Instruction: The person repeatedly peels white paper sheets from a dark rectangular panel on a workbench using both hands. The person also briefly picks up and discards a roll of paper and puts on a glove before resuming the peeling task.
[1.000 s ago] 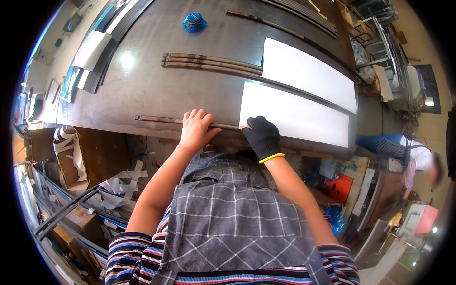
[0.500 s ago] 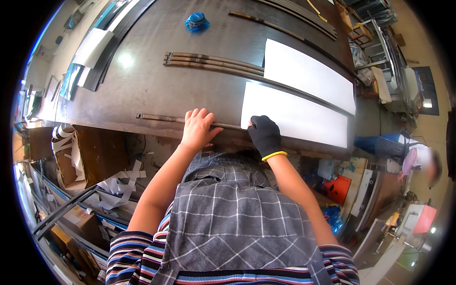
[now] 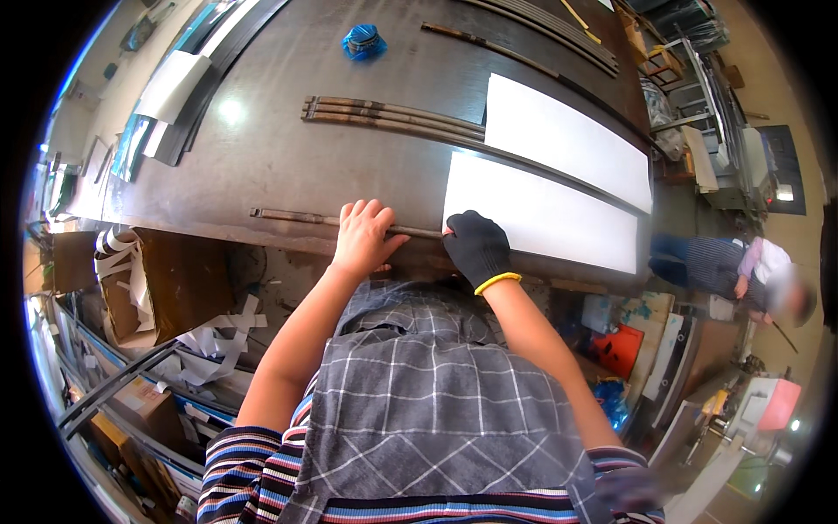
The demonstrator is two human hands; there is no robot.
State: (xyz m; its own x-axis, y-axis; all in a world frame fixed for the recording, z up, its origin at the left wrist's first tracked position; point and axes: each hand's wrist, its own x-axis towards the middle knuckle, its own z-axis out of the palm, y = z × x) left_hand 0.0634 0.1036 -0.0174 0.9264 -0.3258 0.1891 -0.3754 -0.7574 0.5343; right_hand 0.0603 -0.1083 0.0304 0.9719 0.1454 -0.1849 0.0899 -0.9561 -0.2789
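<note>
A thin brownish bar [image 3: 297,217] lies along the near edge of the worktable. My bare left hand [image 3: 365,234] is closed over it, fingers on top and thumb pointing right. My right hand [image 3: 480,249], in a black glove with a yellow cuff, is closed at the bar's right part, by the near left corner of a white sheet [image 3: 546,214]. What its fingers pinch is hidden. Beyond lies a second white sheet [image 3: 567,140], with several similar bars [image 3: 384,113] sticking out from its left end.
A blue plastic-wrapped bundle [image 3: 363,42] and another long bar [image 3: 489,44] sit farther back on the dark table [image 3: 218,175]. Dark and white strips [image 3: 188,105] lie at left. A cardboard box [image 3: 179,288] of scraps stands below. At right is another person [image 3: 724,266].
My right hand has shifted slightly left along the table edge, to the sheet's corner. My left hand has stayed put. The other person at right has changed posture, with a hand now showing.
</note>
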